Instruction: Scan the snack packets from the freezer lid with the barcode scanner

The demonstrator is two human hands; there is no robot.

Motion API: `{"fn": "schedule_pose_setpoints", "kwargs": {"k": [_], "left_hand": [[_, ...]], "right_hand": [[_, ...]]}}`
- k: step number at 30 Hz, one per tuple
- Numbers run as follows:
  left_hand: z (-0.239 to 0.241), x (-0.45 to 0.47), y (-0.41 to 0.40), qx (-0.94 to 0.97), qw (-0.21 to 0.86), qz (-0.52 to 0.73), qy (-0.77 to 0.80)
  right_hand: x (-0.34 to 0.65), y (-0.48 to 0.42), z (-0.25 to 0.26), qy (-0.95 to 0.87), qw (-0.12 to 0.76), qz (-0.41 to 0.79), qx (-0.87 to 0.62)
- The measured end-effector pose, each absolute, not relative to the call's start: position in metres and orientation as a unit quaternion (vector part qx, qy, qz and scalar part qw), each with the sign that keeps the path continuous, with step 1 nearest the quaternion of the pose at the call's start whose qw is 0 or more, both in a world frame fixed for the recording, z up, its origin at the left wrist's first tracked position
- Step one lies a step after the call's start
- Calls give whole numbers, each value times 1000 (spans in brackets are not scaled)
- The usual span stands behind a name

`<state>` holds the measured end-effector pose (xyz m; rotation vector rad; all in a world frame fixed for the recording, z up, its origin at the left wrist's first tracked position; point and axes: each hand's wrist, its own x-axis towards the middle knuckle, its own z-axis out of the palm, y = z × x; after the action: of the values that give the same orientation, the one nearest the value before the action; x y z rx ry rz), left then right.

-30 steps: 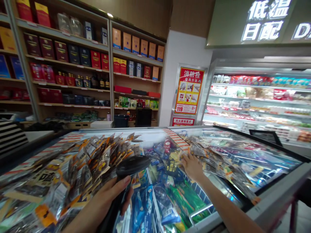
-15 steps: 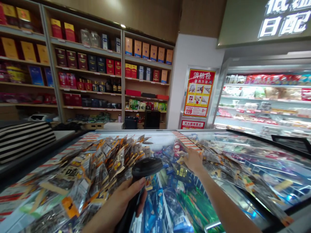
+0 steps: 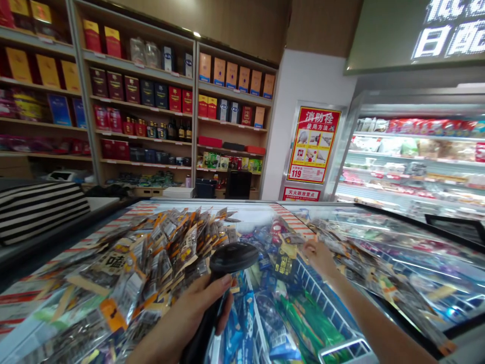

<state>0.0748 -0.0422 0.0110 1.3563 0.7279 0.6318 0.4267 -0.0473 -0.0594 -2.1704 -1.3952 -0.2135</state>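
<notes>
My left hand [image 3: 189, 318] is wrapped around the handle of a black barcode scanner [image 3: 233, 258], its head raised over the open chest freezer [image 3: 341, 349]. My right hand [image 3: 320, 257] reaches forward along the freezer's right side, fingers closed on a dark packet with a yellow top [image 3: 285, 260] held above the frozen goods. A heap of orange and clear snack packets [image 3: 151, 263] lies on the freezer's left glass lid, just beyond my left hand. More packets [image 3: 364, 268] lie on the right lid beside my right hand.
Wooden shelves of boxed and bottled goods [image 3: 151, 101] line the back wall. A lit open refrigerated case [image 3: 417, 156] stands at the right. A red fire-safety poster [image 3: 313, 145] hangs on the white pillar. A black-and-white striped item [image 3: 38, 207] rests on the counter at left.
The view has shifted so the scene sits further right. My right hand drew slightly right and now lifts the dark packet. The scanner stays gripped in my left hand.
</notes>
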Motion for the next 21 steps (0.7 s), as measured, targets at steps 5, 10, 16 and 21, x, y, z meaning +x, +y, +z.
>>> {"fn": "schedule_pose_setpoints", "kwargs": {"k": [5,10,16,21], "left_hand": [[9,76,-41,626,650,287,322],[6,78,-39,584,675,296,339],[9,75,-40,612,655,289,335],[14,73,-42,615,664,274,326]], "right_hand": [[409,-21,-43,-410,195,-100,-885],[402,14,-39,-387,125,-94,-909],[395,26,-57,-478,253,-17,-841],[381,9,-69,-430,509,106,-738]]}}
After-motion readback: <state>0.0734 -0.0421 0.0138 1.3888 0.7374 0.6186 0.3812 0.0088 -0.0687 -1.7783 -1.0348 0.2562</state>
